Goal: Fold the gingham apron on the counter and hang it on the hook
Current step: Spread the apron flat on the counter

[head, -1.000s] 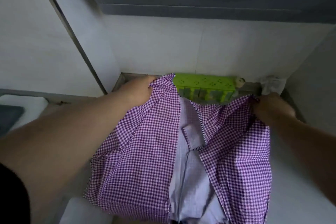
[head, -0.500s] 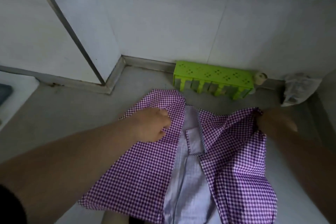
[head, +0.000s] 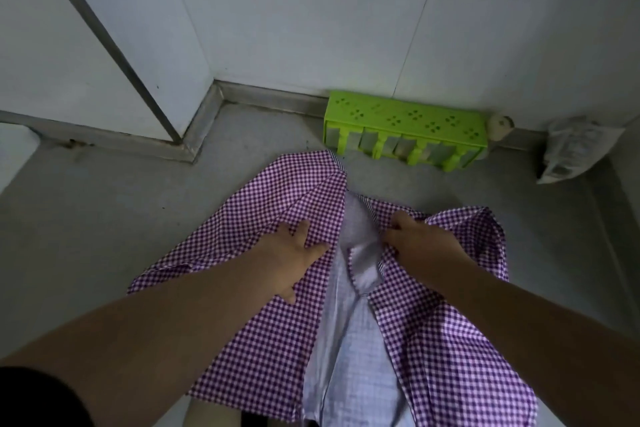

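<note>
On the grey table (head: 104,218), near the corner of the white walls, the purple-and-white gingham cotton apron (head: 270,305) is laid out with both side panels turned inward over its pale lining. The left hand (head: 294,253) is pressed flat on the left panel, fingers (head: 301,227) spread; the right hand (head: 420,243) is curled over the right panel's inner edge, seemingly pinching it, though its fingertips are hidden. The first lengthwise fold is judged to be in hand; next, the puffed right panel would need smoothing before any crosswise fold. No hook is in view. No writing can be read on the lime-green perforated plastic rack (head: 405,121) or the crumpled white bag (head: 575,149).
</note>
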A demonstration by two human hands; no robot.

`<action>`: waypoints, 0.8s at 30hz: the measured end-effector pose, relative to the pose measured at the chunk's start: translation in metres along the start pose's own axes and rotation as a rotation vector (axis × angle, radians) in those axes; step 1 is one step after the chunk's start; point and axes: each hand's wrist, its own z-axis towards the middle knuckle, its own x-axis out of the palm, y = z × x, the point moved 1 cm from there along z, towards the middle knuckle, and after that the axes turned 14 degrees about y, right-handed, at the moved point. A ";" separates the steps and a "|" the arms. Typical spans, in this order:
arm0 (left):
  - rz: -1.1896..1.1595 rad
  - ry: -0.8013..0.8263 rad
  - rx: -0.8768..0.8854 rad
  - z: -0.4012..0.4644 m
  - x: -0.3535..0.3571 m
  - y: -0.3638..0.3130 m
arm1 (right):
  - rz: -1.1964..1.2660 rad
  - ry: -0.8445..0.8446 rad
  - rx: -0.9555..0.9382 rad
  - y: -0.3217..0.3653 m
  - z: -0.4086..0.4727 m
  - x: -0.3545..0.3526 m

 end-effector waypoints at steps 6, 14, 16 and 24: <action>0.015 0.018 0.008 0.003 0.001 0.001 | 0.776 -0.163 0.354 -0.036 0.053 -0.043; 0.001 0.035 0.003 0.001 0.001 -0.001 | 0.088 -0.020 -0.395 0.046 -0.019 -0.008; 0.012 0.023 0.000 0.001 0.001 -0.002 | 0.012 0.186 -0.619 0.067 -0.051 0.015; 0.005 0.030 -0.008 0.003 0.003 -0.001 | -0.285 0.214 -0.677 0.095 -0.064 0.033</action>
